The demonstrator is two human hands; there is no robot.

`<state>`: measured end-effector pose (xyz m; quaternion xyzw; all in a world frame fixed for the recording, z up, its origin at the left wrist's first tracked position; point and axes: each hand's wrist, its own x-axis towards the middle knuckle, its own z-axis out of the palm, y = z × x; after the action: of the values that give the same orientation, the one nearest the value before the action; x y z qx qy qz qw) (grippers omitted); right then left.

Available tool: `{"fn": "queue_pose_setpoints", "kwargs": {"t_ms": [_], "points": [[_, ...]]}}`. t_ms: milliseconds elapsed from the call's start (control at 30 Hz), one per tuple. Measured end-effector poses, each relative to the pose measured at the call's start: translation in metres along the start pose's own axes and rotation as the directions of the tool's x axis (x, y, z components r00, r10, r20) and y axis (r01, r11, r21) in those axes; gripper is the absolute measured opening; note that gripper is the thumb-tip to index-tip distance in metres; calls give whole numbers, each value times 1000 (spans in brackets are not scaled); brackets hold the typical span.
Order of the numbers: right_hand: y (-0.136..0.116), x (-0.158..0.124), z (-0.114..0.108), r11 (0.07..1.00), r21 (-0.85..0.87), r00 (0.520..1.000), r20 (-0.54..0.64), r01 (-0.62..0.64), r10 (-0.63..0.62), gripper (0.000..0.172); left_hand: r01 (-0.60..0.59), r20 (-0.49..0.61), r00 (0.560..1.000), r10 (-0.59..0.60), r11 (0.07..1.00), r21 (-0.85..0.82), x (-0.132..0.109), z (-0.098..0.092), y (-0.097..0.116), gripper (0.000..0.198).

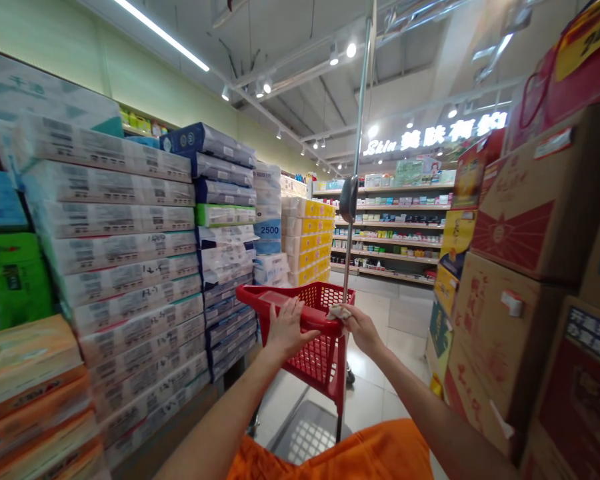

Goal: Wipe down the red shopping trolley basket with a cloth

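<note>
A red plastic shopping cart (pixel 315 365) with a lattice basket stands right in front of me. My left hand (pixel 286 330) lies over its red handle (pixel 307 319), fingers across the top and thumb reaching to the right along the near side. At the handle's right end, my right hand (pixel 361 328) pinches a crumpled whitish cloth (pixel 339 311) against the red plastic. The cloth is partly hidden by the fingers. Just beside that hand rises a tall metal pole (pixel 350 257) at the cart's right side, with a dark rounded piece (pixel 349 199) partway up.
Tall stacks of wrapped paper packs (pixel 130 240) line the left, with yellow-and-white packs (pixel 307 240) farther on. Piled cardboard boxes (pixel 515 200) crowd the right. Shelves of small goods (pixel 390 223) stand at the back, across the pale tiled floor (pixel 405 327).
</note>
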<state>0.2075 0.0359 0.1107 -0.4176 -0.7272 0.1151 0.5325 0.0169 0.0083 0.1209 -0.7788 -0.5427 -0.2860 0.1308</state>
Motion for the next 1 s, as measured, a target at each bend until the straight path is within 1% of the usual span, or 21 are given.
{"fn": "queue_pose_setpoints", "kwargs": {"t_ms": [67,100,133,167,233,267,300,333,367,433,500,533,567,667,700,733,767,867,900,933,1000], "points": [[-8,-3,-1,994,-33,994,-29,-102,101,37,19,24,999,-20,999,25,1,2,-4,62],[-15,-5,0,989,-87,992,-45,-123,119,37,16,29,999,-18,999,42,1,3,-2,60],[-24,-7,3,981,-156,992,-53,-117,110,37,12,29,999,-13,998,58,1,5,1,59],[-33,-9,5,970,-228,996,-44,-82,74,38,14,23,1000,-16,997,72,2,6,4,58],[-48,-14,9,938,-345,999,26,44,-37,38,-6,25,1000,4,996,87,2,6,11,58],[-52,-16,8,915,-390,995,63,100,-82,38,-19,31,999,17,996,88,2,5,12,58],[-52,-18,6,893,-432,991,82,128,-102,38,-16,33,999,13,996,88,2,4,11,58],[-50,-19,1,872,-476,993,72,114,-91,37,6,31,999,-8,996,88,2,2,9,58],[-45,-20,-4,854,-517,998,33,63,-54,36,35,30,999,-37,995,89,2,0,5,58],[-35,-17,-13,820,-567,996,-74,-80,46,34,85,27,996,-88,992,90,1,-3,-2,57],[-30,-14,-13,794,-587,986,-137,-157,93,33,70,31,997,-73,994,88,0,-3,-4,56],[-31,-12,-9,790,-594,987,-138,-149,82,32,50,29,998,-52,995,86,0,-2,-3,56],[-33,-12,-2,793,-599,992,-119,-110,48,33,35,23,999,-37,996,84,-1,0,0,57],[-41,-13,16,800,-593,993,-7,88,-115,36,-13,33,999,10,997,76,-3,2,8,60],[-42,-14,18,796,-590,988,20,134,-151,38,-30,45,999,27,997,71,-3,1,9,61],[-40,-14,16,790,-595,986,29,148,-164,39,-45,60,997,41,997,67,-3,1,10,62],[-37,-14,12,785,-606,989,13,124,-146,39,-58,76,996,53,996,62,-4,0,11,63],[-25,-9,-5,783,-619,995,-97,-60,-1,36,-77,106,992,71,996,47,-4,-3,11,65],[-23,-7,-7,786,-610,993,-116,-98,34,35,-71,111,992,66,997,40,-3,-3,11,65],[-24,-4,-6,802,-588,993,-112,-105,47,35,-54,108,993,51,998,27,-2,-4,12,63],[-30,0,6,870,-488,997,-72,-62,30,36,16,71,997,-14,1000,-23,1,-6,15,55]]}}
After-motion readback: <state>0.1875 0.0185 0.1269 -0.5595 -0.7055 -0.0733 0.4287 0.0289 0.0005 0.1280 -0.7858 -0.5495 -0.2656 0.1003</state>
